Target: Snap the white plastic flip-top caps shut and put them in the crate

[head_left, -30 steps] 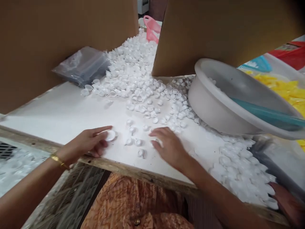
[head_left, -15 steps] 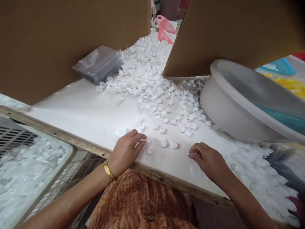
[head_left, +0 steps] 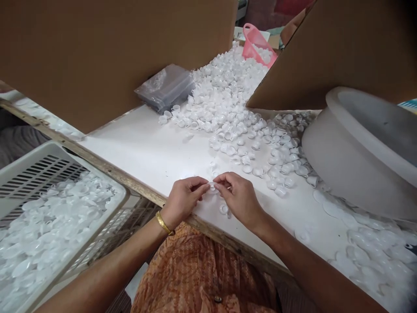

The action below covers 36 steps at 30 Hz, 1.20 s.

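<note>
We take the grey basin (head_left: 348, 167) as landmark. Left of it, well apart and close to the counter's (head_left: 140, 150) front edge, we see a small white plastic saucer (head_left: 213, 188) between two hands. Left hand (head_left: 182, 199): thumb and index fingers pinch the saucer's left rim. Right hand (head_left: 241, 198): same pinch, right rim. Saucer's ringed face is turned up toward us; outline round, so we read no long axis. Contact with the counter: cannot tell. A loose toy cup (head_left: 224, 209), also left of the basin, lies just on our side of the saucer, mouth up, handle aimed rightward and toward us. We note a heap of white toy cups (head_left: 224, 102) left of the basin, reaching near its wall.
</note>
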Tool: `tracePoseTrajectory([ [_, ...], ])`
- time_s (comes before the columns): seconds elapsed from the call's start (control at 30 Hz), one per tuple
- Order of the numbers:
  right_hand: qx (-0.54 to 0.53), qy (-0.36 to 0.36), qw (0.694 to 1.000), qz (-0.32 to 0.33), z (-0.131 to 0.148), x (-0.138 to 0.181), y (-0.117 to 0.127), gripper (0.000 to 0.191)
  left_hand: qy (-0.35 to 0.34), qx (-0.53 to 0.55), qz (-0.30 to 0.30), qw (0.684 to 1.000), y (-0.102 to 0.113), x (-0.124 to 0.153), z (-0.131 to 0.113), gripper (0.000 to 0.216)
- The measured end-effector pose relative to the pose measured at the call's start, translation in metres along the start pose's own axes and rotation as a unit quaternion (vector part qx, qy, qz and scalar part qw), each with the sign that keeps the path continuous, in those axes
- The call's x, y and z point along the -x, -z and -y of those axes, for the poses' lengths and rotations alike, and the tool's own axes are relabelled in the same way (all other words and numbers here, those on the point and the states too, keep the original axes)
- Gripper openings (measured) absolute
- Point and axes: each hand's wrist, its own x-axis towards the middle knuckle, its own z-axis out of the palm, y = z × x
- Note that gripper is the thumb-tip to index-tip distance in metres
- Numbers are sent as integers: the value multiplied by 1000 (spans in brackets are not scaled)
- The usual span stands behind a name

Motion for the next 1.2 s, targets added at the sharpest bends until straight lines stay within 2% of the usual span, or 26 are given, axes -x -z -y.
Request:
tracePoseTrajectory([
  [0.1,110,134,985,-2,-7,6,5,18,-112,-76,-29,990,3,-2,4,23],
  [0.2,202,216,955,22,-16,14,3,23,-184,-141,-12,973,5,-1,9,22],
  [0.33,250,293,921,55,-26,21,-6,24,-222,-191,13,956,4,-1,15,23],
  [0.43,238,327,914,36,-30,22,-9,22,-221,-207,19,953,4,1,15,22],
  [0.57,198,321,925,-55,-28,20,-1,16,-184,-261,-9,947,8,13,6,19],
  [0.67,167,273,940,-122,-25,18,8,14,-159,-357,36,920,6,22,-2,24],
  [0.73,146,247,948,-142,-22,18,10,14,-150,-405,75,899,1,23,-4,24],
  [0.8,129,237,953,-138,-20,17,8,13,-149,-426,77,889,-5,16,-3,17],
  [0.9,116,246,954,-123,-18,16,3,13,-161,-423,27,891,-7,1,2,17],
  [1.07,126,248,956,-94,-17,11,-6,12,-174,-376,-29,909,5,-10,15,28],
  [1.2,153,252,953,-67,-18,5,-16,13,-163,-369,-63,913,15,-7,21,26],
])
